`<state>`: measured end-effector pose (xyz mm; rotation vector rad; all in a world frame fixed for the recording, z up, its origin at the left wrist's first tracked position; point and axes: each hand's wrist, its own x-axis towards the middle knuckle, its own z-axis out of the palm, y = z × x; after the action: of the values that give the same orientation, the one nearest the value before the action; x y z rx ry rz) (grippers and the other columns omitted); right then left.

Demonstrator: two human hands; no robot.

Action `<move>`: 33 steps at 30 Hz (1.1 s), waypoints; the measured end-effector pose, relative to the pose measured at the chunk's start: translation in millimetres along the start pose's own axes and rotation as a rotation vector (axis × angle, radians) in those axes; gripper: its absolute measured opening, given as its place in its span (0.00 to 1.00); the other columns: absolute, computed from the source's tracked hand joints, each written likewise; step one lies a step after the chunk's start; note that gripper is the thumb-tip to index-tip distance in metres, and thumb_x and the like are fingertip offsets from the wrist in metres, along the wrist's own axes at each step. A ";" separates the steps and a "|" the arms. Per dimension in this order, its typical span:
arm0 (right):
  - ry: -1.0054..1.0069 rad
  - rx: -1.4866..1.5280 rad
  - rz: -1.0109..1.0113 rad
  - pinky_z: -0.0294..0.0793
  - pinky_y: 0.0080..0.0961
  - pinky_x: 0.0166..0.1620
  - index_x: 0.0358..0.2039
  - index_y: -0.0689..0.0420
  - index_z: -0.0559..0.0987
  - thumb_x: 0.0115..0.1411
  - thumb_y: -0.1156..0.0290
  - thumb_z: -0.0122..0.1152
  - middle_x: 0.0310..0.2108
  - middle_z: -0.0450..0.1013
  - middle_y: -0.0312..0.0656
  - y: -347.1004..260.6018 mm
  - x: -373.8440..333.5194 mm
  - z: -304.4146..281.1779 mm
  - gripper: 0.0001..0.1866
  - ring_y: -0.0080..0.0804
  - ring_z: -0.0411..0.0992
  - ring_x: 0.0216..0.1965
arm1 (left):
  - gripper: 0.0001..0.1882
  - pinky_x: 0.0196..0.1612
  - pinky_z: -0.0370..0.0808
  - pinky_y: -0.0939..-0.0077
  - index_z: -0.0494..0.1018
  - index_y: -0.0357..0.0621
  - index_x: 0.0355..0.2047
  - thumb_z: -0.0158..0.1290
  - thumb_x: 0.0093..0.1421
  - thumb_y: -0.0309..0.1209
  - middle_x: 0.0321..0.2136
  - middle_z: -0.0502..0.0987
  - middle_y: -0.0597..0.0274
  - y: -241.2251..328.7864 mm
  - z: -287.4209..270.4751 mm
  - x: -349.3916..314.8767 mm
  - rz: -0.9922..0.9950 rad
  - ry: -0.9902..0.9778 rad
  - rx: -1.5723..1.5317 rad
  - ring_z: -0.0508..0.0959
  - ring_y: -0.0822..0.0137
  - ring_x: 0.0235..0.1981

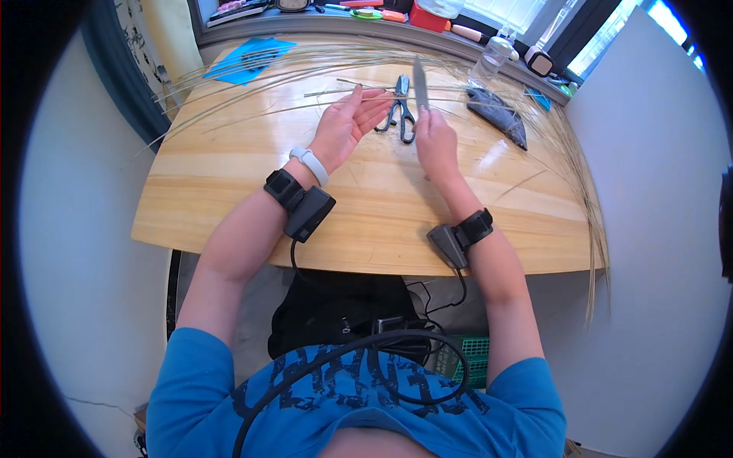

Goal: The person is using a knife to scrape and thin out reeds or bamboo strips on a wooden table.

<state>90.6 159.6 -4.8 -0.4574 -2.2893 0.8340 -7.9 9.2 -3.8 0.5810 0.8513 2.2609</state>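
Note:
My left hand (340,131) is turned palm up near the far middle of the table, its fingers pointing right. Thin straw-coloured strips (321,94) run across it, held between thumb and fingers. A knife (420,85) stands in my closed right hand (437,145), its blade pointing away from me. Between my hands lies a pair of scissors (402,111) with dark handles; the strips cross near its blades. Whether the knife touches a strip is not clear.
Long strips (584,191) hang over the right table edge, and more curve along the back. A blue sheet (250,59) is at the far left. A dark packet (498,114) and a clear bottle (492,57) stand to the right. Cables (458,294) trail from my wrist devices.

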 end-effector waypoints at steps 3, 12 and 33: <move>-0.008 0.020 -0.025 0.67 0.40 0.28 0.25 0.61 0.73 0.66 0.58 0.41 0.18 0.70 0.49 4.4 4.6 -1.2 0.21 0.47 0.70 0.21 | 0.22 0.54 0.73 0.73 0.66 0.28 0.48 0.38 0.69 0.39 0.48 0.72 0.44 -0.1 -0.1 0.1 0.013 0.006 -0.011 0.74 0.60 0.51; -0.043 0.172 -0.013 0.62 0.25 0.21 0.20 0.58 0.72 0.67 0.53 0.41 0.13 0.64 0.35 26.6 9.3 6.1 0.25 0.24 0.63 0.15 | 0.22 0.55 0.73 0.72 0.65 0.27 0.48 0.38 0.69 0.39 0.48 0.72 0.44 -1.0 -6.6 2.8 -0.007 0.012 -0.070 0.73 0.60 0.51; 0.061 0.084 0.177 0.67 0.40 0.33 0.23 0.61 0.74 0.67 0.58 0.38 0.20 0.72 0.51 35.6 26.1 -15.2 0.24 0.47 0.71 0.26 | 0.22 0.57 0.70 0.71 0.65 0.28 0.49 0.38 0.69 0.38 0.51 0.70 0.44 -2.3 4.4 -1.8 -0.026 -0.011 -0.047 0.72 0.59 0.52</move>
<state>85.5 205.9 -7.7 -0.6455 -2.1720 0.9851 -3.1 11.2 -2.6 0.5573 0.7934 2.2456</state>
